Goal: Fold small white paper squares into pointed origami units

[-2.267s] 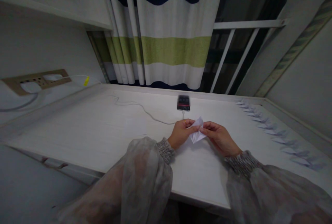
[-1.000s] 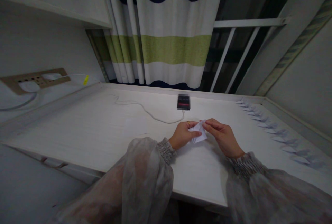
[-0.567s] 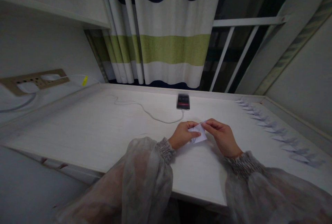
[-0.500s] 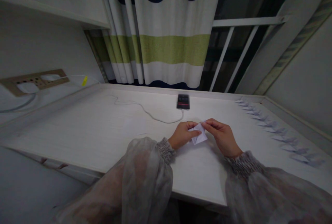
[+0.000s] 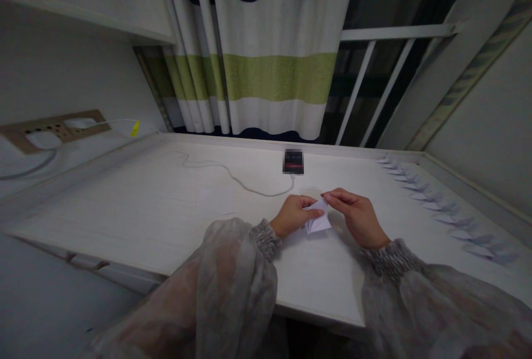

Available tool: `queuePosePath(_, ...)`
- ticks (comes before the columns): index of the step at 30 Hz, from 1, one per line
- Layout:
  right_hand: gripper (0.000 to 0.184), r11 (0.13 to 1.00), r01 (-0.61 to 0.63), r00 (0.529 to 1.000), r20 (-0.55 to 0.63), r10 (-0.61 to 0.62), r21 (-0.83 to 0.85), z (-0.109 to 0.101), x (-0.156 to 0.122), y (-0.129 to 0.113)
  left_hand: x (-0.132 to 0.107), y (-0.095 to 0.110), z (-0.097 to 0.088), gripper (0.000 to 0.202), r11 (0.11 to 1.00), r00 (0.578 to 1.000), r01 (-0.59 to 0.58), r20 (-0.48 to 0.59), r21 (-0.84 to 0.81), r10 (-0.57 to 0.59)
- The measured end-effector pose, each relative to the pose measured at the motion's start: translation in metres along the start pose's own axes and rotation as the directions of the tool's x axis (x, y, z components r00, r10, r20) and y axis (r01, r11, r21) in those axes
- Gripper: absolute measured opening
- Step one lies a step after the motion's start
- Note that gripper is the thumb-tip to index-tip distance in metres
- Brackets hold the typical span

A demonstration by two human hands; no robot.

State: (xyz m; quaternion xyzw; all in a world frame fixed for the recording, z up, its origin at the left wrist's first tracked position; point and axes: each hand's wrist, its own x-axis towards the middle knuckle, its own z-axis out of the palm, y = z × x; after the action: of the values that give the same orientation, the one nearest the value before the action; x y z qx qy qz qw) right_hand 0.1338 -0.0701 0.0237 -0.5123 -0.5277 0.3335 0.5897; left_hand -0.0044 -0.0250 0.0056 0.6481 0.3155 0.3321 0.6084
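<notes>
A small piece of folded white paper (image 5: 319, 222) is held a little above the desk, between my two hands. My left hand (image 5: 292, 215) pinches its left side, thumb lying on the near face and a ring on one finger. With thumb and fingertips, my right hand (image 5: 353, 215) grips the paper's upper right corner. Creases and a layered edge show near the lower left of the paper. My fingers hide its back and part of its top.
Several folded white paper pieces (image 5: 432, 204) stand in a row along the desk's right side. A phone-like dark device (image 5: 293, 162) lies at the back with a white cable (image 5: 249, 188). A flat white sheet (image 5: 215, 201) rests left of my hands. A curtain (image 5: 274, 76) hangs behind.
The paper has tilted slightly, and its upper corner looks more drawn out at my right fingertips. My left hand has stayed almost still.
</notes>
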Motion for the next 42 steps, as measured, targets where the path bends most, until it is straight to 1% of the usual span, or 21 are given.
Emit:
queuePosePath(7,0.014,1.0,-0.019,0.999,-0.049,0.019,-0.003,0.0014,-0.0012,0.0002,0.001,-0.0007,-0.0007,0.025,0.996,1.0,0.018,-0.003,0.082,-0.018)
queuePosePath(11,0.014,0.999,-0.034,0.993,-0.112,0.036,0.016,0.0024,-0.001,0.0006,0.0013,-0.0011,-0.001,0.024,0.993,1.0,0.028,-0.001,0.118,-0.028)
queuePosePath(15,0.013,1.0,0.023,0.975,-0.222,-0.019,0.015,-0.0011,0.0014,0.0012,0.0012,-0.0023,-0.0014,0.021,0.988,0.998,0.068,-0.013,0.141,-0.067)
queuePosePath(17,0.013,0.999,0.043,0.97,-0.24,-0.041,0.002,-0.0029,0.0022,0.0012,0.0017,-0.0039,-0.0017,0.022,0.989,0.997,0.078,-0.013,0.127,-0.077)
queuePosePath(20,0.018,0.999,0.028,0.981,-0.19,-0.034,-0.034,-0.0031,0.0021,0.0006,0.0024,-0.0058,-0.0016,0.024,0.992,0.997,0.081,-0.014,0.1,-0.08)
queuePosePath(24,0.024,0.995,-0.016,0.999,-0.053,0.011,-0.1,-0.0019,0.001,0.0006,0.0019,-0.0045,-0.0007,0.024,0.994,0.997,0.079,-0.025,0.07,-0.078)
queuePosePath(27,0.025,0.988,-0.008,1.0,0.017,0.01,-0.154,-0.0021,0.0011,0.0026,0.0011,-0.0024,-0.0004,0.024,0.995,0.997,0.077,-0.016,0.065,-0.076)
queuePosePath(29,0.025,0.975,0.025,1.0,0.018,-0.021,-0.219,-0.0022,0.0013,0.0039,0.0009,-0.0018,-0.0003,0.024,0.995,0.997,0.074,-0.01,0.069,-0.074)
queuePosePath(33,0.024,0.917,0.119,0.988,-0.042,-0.146,-0.382,-0.0019,0.0012,0.0025,0.0008,-0.002,-0.0001,0.025,0.992,0.996,0.088,0.006,0.094,-0.088)
queuePosePath(36,0.024,0.884,0.157,0.972,-0.087,-0.216,-0.441,-0.0032,0.0012,0.0002,0.0007,-0.0028,0.0002,0.023,0.991,0.996,0.092,0.002,0.102,-0.092)
queuePosePath(39,0.024,0.895,0.157,0.969,-0.108,-0.22,-0.416,-0.0052,0.0014,-0.0003,0.0009,-0.0041,-0.0003,0.023,0.992,0.994,0.108,0.0,0.061,-0.108)
queuePosePath(42,0.025,0.954,0.125,0.989,-0.047,-0.143,-0.272,-0.0057,0.0017,0.0007,0.0006,-0.0041,-0.002,0.026,0.991,0.99,0.132,0.043,-0.009,-0.132)
